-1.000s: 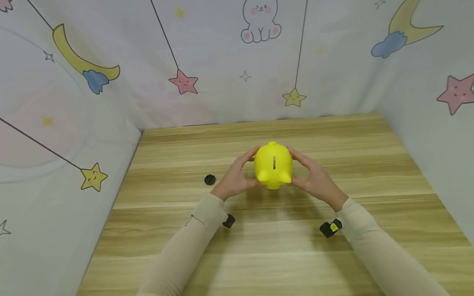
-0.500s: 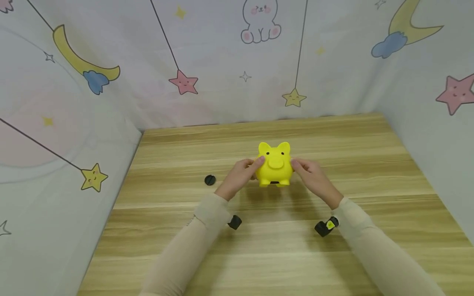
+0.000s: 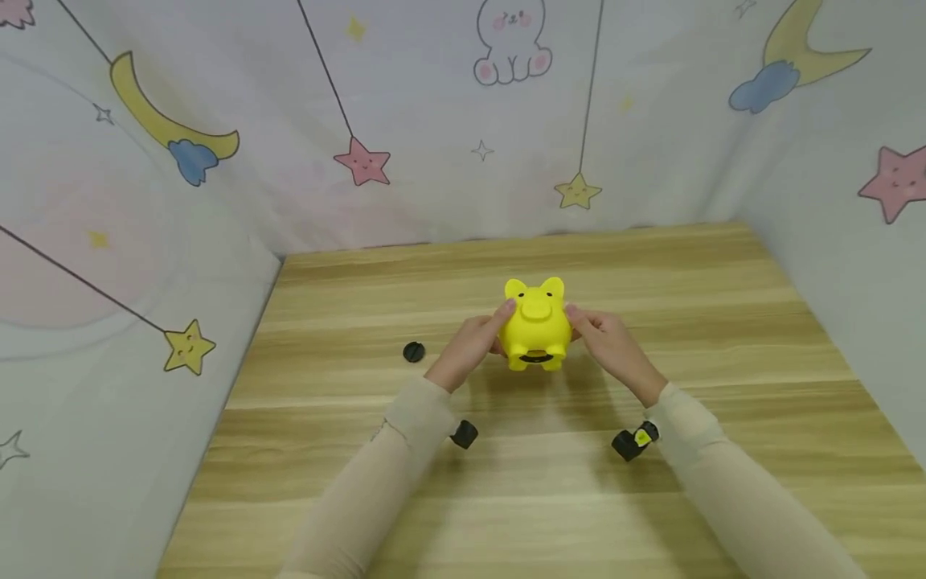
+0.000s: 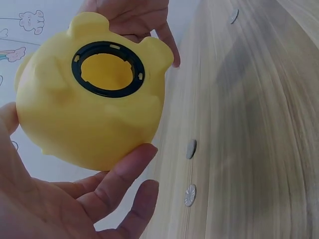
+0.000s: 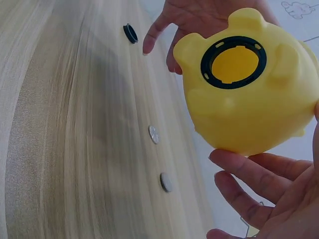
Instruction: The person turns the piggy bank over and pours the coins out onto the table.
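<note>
A yellow piggy bank point(image 3: 536, 326) is held up off the table between both hands, snout towards the head camera. Its underside carries a black ring point(image 4: 108, 69) around an open round hole. My left hand point(image 3: 466, 346) grips one side, thumb on the front near the cheek and fingers behind. On the other side, my right hand point(image 3: 611, 346) holds it the same way. Two coins lie on the table below, a plain one point(image 4: 191, 149) and a patterned one point(image 4: 190, 195); the bank hides them in the head view. Left of my left hand lies a black round plug point(image 3: 414, 352).
The wood-grain table point(image 3: 535, 507) is bounded by white printed cloth walls point(image 3: 434, 201) at the back and both sides. Black wrist cameras point(image 3: 465, 434) hang under the sleeves. Another small grey disc point(image 4: 234, 16) lies farther off in the left wrist view.
Both hands have tilted the piggy bank back: its slotted top faced the camera, then its face came into view, and now part of the black ring underneath shows.
</note>
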A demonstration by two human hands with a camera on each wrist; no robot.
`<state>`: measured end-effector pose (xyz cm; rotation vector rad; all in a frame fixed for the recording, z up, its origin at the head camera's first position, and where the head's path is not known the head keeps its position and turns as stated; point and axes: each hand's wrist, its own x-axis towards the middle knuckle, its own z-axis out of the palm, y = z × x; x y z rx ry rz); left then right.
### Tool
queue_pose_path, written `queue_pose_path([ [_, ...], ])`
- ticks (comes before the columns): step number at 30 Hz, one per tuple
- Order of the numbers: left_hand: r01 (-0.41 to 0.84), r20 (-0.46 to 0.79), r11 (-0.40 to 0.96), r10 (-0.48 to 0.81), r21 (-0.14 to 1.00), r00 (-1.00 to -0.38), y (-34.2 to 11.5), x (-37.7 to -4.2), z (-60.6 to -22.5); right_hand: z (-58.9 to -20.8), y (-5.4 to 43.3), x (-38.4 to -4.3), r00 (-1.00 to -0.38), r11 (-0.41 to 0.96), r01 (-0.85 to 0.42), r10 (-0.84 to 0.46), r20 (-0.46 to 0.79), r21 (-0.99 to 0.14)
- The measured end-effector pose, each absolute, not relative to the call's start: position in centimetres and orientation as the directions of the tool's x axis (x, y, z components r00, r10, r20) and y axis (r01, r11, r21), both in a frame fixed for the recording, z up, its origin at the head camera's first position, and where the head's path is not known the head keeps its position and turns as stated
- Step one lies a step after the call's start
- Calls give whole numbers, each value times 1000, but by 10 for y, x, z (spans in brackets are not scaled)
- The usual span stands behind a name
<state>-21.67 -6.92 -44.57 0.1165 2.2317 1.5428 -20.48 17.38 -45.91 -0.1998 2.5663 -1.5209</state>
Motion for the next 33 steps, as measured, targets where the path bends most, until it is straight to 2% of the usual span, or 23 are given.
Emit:
queue_pose_path([
  [8,-133,-249,337,330,932,-910,-72,-220,-445,-454,178,-205,-973,421,-68,-227,-32,-905],
  [17,-29,-113,187,455,982,-883,-79,-220,-443,-452,189,-201,-962,337,-161,-265,70,-928],
  [26,86,-27,195,513,977,-858,-93,-218,-451,-458,195,-197,-920,328,-267,-367,138,-906],
  [33,144,9,221,515,965,-857,-94,-218,-455,-457,195,-195,-901,320,-326,-391,190,-890],
])
